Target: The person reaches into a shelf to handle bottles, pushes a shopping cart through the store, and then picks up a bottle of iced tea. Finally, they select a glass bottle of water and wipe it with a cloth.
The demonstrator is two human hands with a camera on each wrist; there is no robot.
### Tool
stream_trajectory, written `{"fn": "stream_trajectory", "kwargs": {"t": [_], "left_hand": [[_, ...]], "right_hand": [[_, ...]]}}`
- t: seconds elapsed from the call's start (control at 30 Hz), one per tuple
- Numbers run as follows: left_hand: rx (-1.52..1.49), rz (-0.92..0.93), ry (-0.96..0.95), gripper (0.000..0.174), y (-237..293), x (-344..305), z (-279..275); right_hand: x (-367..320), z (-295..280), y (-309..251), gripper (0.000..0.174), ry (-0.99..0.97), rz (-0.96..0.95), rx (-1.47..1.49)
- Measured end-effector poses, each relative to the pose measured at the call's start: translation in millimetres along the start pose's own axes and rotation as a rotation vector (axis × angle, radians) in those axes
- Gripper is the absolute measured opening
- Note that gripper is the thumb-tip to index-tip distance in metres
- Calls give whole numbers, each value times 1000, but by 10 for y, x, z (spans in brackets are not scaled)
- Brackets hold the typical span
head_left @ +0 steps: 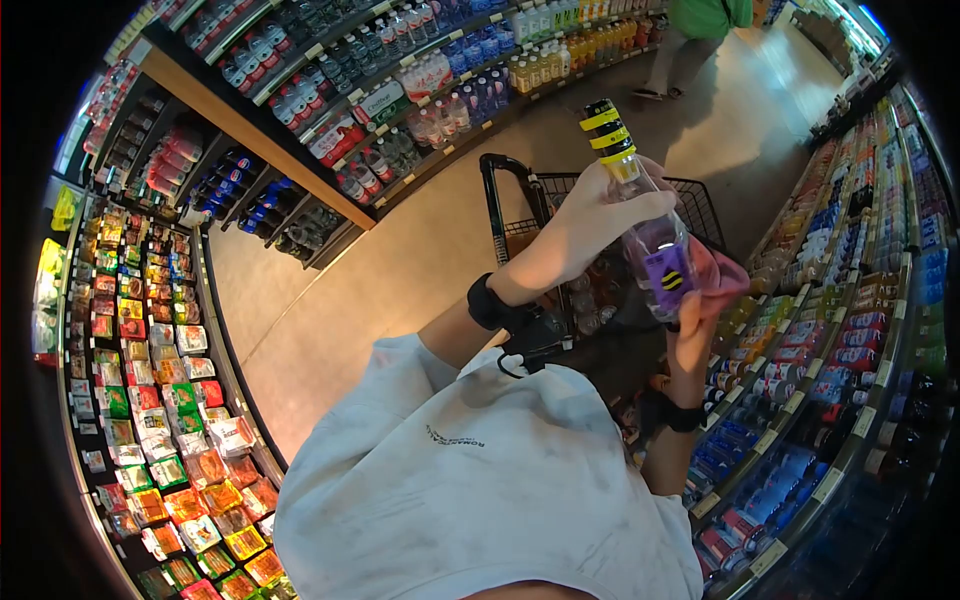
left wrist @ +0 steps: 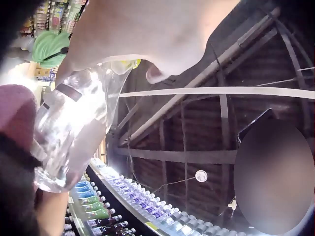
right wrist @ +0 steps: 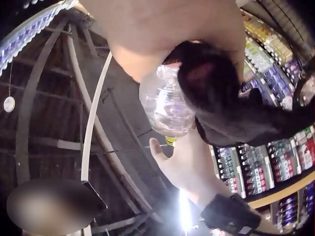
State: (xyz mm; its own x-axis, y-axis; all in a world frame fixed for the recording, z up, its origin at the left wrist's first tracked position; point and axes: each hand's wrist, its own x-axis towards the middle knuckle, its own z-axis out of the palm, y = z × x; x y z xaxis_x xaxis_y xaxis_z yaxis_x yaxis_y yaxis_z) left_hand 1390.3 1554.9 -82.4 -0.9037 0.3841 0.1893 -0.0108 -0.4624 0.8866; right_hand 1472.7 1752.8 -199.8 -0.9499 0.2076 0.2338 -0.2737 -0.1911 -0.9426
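A clear plastic bottle (head_left: pixel 652 240) with a purple label stands tilted before me, its tall neck and cap banded in yellow and black. My left hand (head_left: pixel 625 205) grips it just below the neck. Against its lower right side my right hand (head_left: pixel 690 325) holds a pink cloth (head_left: pixel 718 280), which hides most of its fingers. In the left wrist view the bottle's clear body (left wrist: pixel 78 128) hangs under the left hand (left wrist: pixel 142 29). The right wrist view shows the bottle's base (right wrist: pixel 167 103) beneath the right hand (right wrist: pixel 172 29), with dark fabric (right wrist: pixel 211 93) beside it.
A black shopping cart (head_left: pixel 515 205) stands behind the bottle. Shelves of drinks (head_left: pixel 800 330) rise close on my right, and more bottled drinks (head_left: pixel 440 100) line the far side. Packaged food (head_left: pixel 160 400) fills a rack at left. A person in green (head_left: pixel 700 20) is up the aisle.
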Motion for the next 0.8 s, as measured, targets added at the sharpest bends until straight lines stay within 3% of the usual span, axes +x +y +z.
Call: {"fn": "stream_trajectory", "kwargs": {"t": [0.03, 0.07, 0.17, 0.43, 0.53, 0.63, 0.8], "left_hand": [[-39, 22, 8, 30, -22, 4, -4], [-78, 42, 15, 28, -37, -12, 6], [-143, 111, -8, 14, -36, 12, 39], [-222, 157, -83, 11, 8, -2, 24], [-171, 183, -85, 15, 35, -50, 32], [-53, 224, -127, 18, 48, -115, 45], [80, 294, -162, 15, 12, -162, 65]], "right_hand": [[12, 42, -89, 58, -138, -168, -201], [-3, 71, -248, 67, -174, -63, -90], [-61, 360, -534, 72, -160, -159, -494], [-33, 580, -641, 76, -251, -267, -577], [-53, 500, -612, 86, -333, -229, -407], [-122, 532, -554, 100, -315, -49, -101], [-255, 365, -253, 102, -212, 62, -145]]}}
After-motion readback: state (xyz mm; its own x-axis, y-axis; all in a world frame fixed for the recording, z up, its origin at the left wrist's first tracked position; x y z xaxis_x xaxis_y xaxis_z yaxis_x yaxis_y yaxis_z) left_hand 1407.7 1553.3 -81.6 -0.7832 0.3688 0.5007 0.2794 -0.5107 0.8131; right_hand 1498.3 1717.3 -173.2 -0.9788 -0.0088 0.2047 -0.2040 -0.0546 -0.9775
